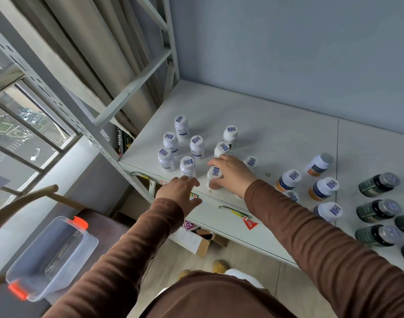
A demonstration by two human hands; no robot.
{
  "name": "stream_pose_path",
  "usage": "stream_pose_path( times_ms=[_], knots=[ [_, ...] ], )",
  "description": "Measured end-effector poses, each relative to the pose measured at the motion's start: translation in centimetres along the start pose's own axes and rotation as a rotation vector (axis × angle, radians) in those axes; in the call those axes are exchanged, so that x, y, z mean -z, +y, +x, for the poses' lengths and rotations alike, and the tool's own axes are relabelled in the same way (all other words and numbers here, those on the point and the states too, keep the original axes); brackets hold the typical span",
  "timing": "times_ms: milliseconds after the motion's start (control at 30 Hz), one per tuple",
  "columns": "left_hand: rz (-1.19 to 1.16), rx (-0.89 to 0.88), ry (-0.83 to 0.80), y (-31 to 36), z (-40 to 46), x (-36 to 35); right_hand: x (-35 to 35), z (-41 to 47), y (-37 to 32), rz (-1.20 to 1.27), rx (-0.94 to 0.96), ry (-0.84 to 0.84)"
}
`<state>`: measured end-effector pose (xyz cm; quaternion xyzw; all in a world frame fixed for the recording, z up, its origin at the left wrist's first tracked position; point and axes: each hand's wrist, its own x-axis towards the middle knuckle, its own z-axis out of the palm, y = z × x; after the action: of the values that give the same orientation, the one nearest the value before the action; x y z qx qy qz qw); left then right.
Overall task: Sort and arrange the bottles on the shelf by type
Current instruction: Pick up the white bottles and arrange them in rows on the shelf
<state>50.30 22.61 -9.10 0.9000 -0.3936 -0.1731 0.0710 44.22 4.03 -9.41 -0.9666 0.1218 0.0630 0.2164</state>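
Note:
Several small white bottles with blue labels [197, 146] stand grouped at the left of the white shelf [276, 131]. My right hand [233, 173] grips one small white bottle [214, 177] near the shelf's front edge. My left hand [180, 191] hovers flat with spread fingers over the front edge, just left of that bottle and below another white bottle [187, 166], holding nothing. White bottles with navy and orange labels [323, 188] stand to the right. Dark green bottles with silver caps [378, 183] sit at the far right.
A clear plastic box with orange clips [49, 258] rests on a chair at lower left. Metal shelf uprights [65, 92] rise on the left beside a window. Cardboard boxes [203, 242] lie under the shelf. The back of the shelf has bare surface.

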Motion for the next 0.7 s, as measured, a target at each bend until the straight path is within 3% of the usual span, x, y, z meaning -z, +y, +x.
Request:
stream_pose_path(
  times_ms=[133,233,367,700],
  knots=[
    [0.03,-0.055,0.091,0.8,0.8,1.9,2.4,0.3,1.2,0.173,-0.062,0.166],
    [0.036,-0.079,0.168,1.5,2.3,4.3,4.6,1.1,2.5,0.136,-0.077,0.242],
    [0.05,-0.076,0.201,2.5,5.5,6.5,5.7,2.3,3.6,0.066,-0.1,0.191],
    [0.113,-0.003,0.042,2.4,11.6,5.1,2.9,5.9,3.5,-0.053,-0.11,0.009]
  ],
)
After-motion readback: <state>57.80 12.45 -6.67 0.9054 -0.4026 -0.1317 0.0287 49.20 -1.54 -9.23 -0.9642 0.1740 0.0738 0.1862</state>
